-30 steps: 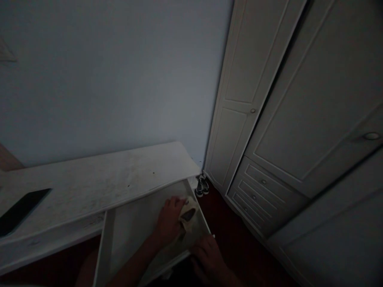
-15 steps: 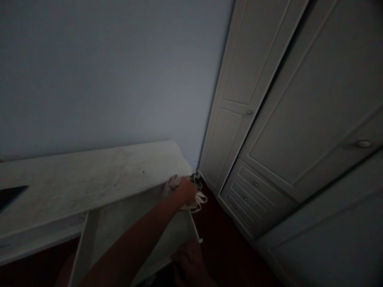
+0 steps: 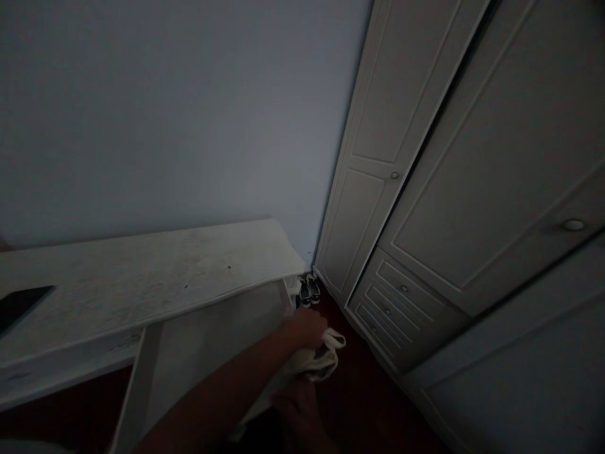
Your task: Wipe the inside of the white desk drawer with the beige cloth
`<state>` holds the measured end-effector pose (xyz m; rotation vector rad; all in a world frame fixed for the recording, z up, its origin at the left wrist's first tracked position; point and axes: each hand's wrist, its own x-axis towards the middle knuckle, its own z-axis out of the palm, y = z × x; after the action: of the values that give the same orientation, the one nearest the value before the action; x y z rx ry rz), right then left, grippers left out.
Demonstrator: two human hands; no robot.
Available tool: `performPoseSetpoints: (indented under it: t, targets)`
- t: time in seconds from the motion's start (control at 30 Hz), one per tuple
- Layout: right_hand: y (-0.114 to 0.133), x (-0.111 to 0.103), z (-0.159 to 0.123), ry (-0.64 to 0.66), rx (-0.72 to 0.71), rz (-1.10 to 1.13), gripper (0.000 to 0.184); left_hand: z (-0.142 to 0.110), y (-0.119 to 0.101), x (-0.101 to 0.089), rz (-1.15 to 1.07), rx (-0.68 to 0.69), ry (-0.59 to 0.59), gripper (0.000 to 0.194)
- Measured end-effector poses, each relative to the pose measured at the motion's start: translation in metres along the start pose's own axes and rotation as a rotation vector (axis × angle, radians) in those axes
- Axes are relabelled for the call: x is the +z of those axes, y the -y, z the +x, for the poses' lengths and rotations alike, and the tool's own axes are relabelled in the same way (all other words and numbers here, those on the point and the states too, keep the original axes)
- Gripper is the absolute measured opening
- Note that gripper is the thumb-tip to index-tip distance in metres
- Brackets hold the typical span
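My left hand (image 3: pixel 307 328) reaches from the lower left and is closed on a pale cloth (image 3: pixel 326 358). The cloth hangs over the right side of the open white drawer (image 3: pixel 212 340), which is pulled out from under the dusty white desk top (image 3: pixel 142 277). My right hand (image 3: pixel 297 410) is low at the drawer's front right corner, just under the cloth. It is very dark there and its fingers do not show clearly.
A dark flat device (image 3: pixel 19 304) lies on the desk's left end. A pair of shoes (image 3: pixel 307 291) sits on the dark red floor (image 3: pixel 359 391) by the wall. A white wardrobe (image 3: pixel 425 189) with small drawers (image 3: pixel 392 302) stands close on the right.
My left hand has carried the cloth from inside the drawer up to its back right corner, then forward and out over the drawer's right side. The view has shifted slightly right.
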<state>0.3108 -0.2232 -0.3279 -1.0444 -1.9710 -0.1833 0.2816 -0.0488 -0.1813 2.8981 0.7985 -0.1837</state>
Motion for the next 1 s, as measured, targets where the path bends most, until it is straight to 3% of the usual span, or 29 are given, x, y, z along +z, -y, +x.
performPoseSetpoints:
  t: [0.17,0.27,0.37,0.5,0.63,0.83,0.93,1.0]
  targets:
    - [0.0,-0.003,0.012,-0.082,-0.044,0.003,0.032,-0.022,0.049,-0.026,0.065,-0.203,-0.213,0.04]
    - [0.004,-0.008,0.016,-0.116,-0.042,-0.049,0.026,-0.035,0.056,-0.027,0.085,-0.194,-0.257,0.048]
    - [0.01,-0.019,0.022,-0.07,-0.073,-0.121,0.031,-0.041,0.039,-0.015,0.087,-0.07,-0.214,0.042]
    - [0.018,-0.047,0.03,0.06,-0.177,-0.183,0.04,-0.045,-0.002,0.006,0.071,0.09,-0.138,0.037]
    - [0.02,-0.081,0.033,0.046,-0.218,-0.219,0.037,-0.055,-0.026,0.019,0.084,0.213,-0.143,0.029]
    - [0.009,-0.107,0.028,-0.249,-0.025,-0.246,0.041,-0.081,-0.035,0.038,0.195,0.393,-0.421,0.011]
    - [0.002,-0.115,0.035,-0.308,0.078,-0.223,0.039,-0.107,-0.047,0.035,0.25,0.457,-0.587,0.015]
    - [-0.005,-0.12,0.045,-0.301,0.181,-0.133,0.03,-0.133,-0.054,0.026,0.292,0.422,-0.716,0.012]
